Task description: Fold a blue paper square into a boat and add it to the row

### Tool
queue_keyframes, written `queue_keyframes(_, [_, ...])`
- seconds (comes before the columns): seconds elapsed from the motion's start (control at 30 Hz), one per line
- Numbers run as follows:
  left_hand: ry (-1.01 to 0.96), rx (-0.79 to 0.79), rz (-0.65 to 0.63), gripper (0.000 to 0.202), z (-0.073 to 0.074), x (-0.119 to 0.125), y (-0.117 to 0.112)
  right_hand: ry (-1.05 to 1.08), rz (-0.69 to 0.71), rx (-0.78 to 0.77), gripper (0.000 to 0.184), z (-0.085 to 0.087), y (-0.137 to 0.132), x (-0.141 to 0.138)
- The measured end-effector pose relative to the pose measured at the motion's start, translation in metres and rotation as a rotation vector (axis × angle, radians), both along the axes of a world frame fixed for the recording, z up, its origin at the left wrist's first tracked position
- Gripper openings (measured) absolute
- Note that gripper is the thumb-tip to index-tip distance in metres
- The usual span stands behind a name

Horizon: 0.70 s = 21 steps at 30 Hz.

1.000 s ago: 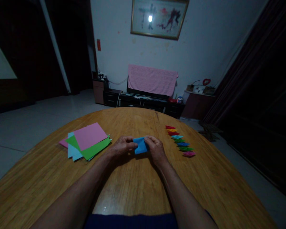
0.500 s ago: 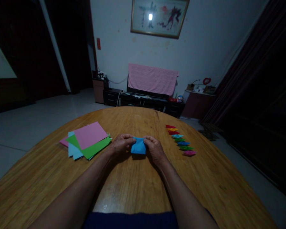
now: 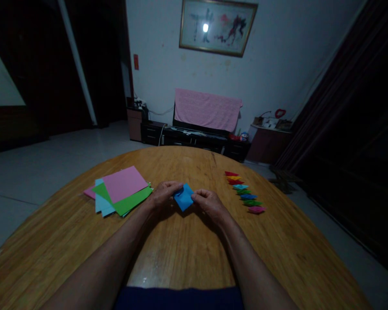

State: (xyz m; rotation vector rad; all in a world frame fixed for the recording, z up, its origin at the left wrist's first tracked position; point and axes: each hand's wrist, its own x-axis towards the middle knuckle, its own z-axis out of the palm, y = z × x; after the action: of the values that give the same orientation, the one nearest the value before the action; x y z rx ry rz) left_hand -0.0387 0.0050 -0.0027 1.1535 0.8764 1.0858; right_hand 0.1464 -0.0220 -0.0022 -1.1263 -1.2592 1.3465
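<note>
A small folded piece of blue paper (image 3: 183, 197) rests on the round wooden table (image 3: 181, 254), turned so one corner points away from me. My left hand (image 3: 163, 194) pinches its left edge with curled fingers. My right hand (image 3: 208, 203) grips its right side, fingers closed over the fold. Both forearms reach in from the bottom of the view.
A fanned stack of pink, green and light blue paper sheets (image 3: 121, 196) lies to the left. A row of several small folded paper shapes (image 3: 244, 191) in different colours runs along the right. Beyond the table are a low cabinet with a pink cloth (image 3: 207, 110) and tiled floor.
The blue paper has turned from lying square to sitting as a diamond, and both hands have shifted slightly around it.
</note>
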Motion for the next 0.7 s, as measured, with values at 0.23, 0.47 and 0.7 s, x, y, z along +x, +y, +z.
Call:
queue_keyframes(0.23, [-0.129,-0.098,0.007,0.057,0.006,0.005,-0.006,0.126,-0.18,0.039,0.032,-0.007,0.006,-0.004])
queue_keyframes(0.47, [-0.208,-0.048,0.004,0.04,-0.003,0.01,0.001,0.141,-0.234,0.109,0.032,-0.006,0.004,-0.01])
queue_keyframes(0.7, [-0.137,-0.084,0.032,0.034,0.002,0.011,-0.006,0.143,-0.168,0.058,0.03,-0.012,0.005,-0.008])
